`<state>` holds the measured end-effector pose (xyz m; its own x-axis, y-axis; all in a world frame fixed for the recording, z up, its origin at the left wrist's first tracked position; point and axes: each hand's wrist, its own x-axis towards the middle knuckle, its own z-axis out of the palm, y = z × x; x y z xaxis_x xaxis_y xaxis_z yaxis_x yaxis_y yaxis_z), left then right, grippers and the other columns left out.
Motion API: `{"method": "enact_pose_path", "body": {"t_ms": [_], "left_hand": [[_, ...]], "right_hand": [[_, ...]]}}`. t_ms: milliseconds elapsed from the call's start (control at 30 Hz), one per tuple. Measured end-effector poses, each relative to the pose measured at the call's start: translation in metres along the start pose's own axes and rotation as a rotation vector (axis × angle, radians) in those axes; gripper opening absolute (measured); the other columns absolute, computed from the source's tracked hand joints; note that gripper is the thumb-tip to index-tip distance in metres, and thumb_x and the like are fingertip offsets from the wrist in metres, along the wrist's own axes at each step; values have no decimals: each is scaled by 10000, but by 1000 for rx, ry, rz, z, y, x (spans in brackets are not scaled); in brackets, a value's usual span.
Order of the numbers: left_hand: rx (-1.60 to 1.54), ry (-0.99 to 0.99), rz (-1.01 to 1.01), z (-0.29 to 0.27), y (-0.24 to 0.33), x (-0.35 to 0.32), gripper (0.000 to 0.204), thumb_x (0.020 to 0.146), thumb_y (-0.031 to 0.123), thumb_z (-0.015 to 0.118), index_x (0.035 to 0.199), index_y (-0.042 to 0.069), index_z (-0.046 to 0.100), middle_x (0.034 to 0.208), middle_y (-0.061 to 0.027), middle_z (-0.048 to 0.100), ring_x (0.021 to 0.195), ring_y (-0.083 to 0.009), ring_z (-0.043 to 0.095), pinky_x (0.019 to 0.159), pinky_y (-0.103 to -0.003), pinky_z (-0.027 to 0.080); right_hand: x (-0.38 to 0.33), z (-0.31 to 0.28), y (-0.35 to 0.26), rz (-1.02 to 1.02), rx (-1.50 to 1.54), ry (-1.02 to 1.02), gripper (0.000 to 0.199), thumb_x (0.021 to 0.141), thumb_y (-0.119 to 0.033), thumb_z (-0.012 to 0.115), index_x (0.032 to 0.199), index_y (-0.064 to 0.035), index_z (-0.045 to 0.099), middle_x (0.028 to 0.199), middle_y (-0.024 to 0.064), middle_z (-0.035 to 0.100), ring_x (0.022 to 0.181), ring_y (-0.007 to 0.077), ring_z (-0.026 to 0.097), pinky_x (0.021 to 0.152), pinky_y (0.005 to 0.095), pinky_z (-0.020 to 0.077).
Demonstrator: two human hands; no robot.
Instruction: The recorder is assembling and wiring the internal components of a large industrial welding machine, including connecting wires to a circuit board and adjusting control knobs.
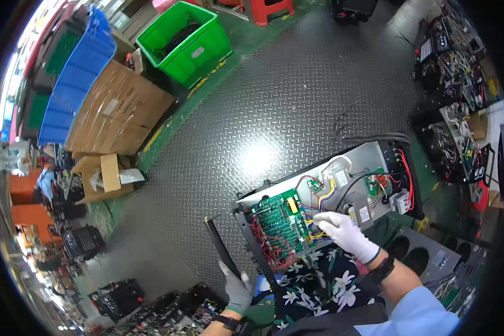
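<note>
I see my right hand (344, 232), in a white glove, reaching in from the lower right, forearm angled up and to the left, with a dark wristband just below the glove cuff. The fingers are drawn together and curled over the yellow and blue wires at the edge of the green circuit board (280, 224); whether they actually pinch a wire I cannot tell (the glove hides the fingertips).

My left hand (238, 291), in a grey glove, comes up from the bottom edge, wrist nearly vertical. It is closed around the lower end of a long black panel (221, 246), which rises from the hand up and slightly left.

The open metal chassis (364, 154) lies on the dark tread-plate floor (252, 101) just above my lap. Its long axis runs from lower left to upper right; the open face points up at me. The green board fills its left end, red wire bundles along the board's lower edge; small grey boxes bearing pale rectangular labels sit mid-chassis, and a red cable loops at the right end.

Packaging, upper left: a green plastic crate (187, 42) with a white label on its side and black cables inside; a large flat brown carton (120, 109) wrapped in clear film, with a small pale label; a blue crate (75, 73) beside it; smaller open cartons (103, 176) below.
</note>
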<state>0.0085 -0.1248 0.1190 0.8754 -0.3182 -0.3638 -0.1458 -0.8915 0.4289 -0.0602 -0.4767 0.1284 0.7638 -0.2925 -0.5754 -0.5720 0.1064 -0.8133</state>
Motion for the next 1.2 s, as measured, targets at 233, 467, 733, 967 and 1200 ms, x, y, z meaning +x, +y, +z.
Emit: {"method": "enact_pose_path", "body": {"t_ms": [233,467,733,967,1200], "left_hand": [[-46,-284,-250,-33,8,-2,874,975,340,564,1558,-29,29,938,-293,651,824,-477,657,757,-524,510],[-219,-117,182,-86,-7,197,285,1020,204,519,1140,-35,619,952,-121,642,934,-217,625,819,-348,502],[-131,-1008,350,40,-23,428,269,932,272,599,1080,83,722,1051,-148,714,962,-323,678,866,-399,519],[-211,-1203,342,111,-48,413,291,902,292,598,1076,101,732,1030,-144,726,1001,-329,679,905,-430,515],[-368,-1183,372,169,-52,401,357,951,185,581,1284,60,612,1233,-173,646,1101,-322,643,978,-410,496]], "right_hand": [[76,12,6,-80,-51,82,315,962,-211,613,1196,-8,675,1125,159,715,1030,245,682,916,345,514],[183,-23,-61,-77,-386,-201,355,936,-197,570,1193,29,662,1127,204,704,1036,275,696,905,366,535],[303,27,-3,269,-802,-594,320,880,-204,578,1144,-93,719,1004,167,729,949,331,706,850,412,546],[357,81,49,195,-981,-870,384,848,-171,595,1213,-198,712,1006,151,731,978,328,704,843,436,547],[369,93,68,341,-816,-1099,463,815,-142,624,1267,-218,689,1060,152,729,1000,331,694,869,436,539]]}}
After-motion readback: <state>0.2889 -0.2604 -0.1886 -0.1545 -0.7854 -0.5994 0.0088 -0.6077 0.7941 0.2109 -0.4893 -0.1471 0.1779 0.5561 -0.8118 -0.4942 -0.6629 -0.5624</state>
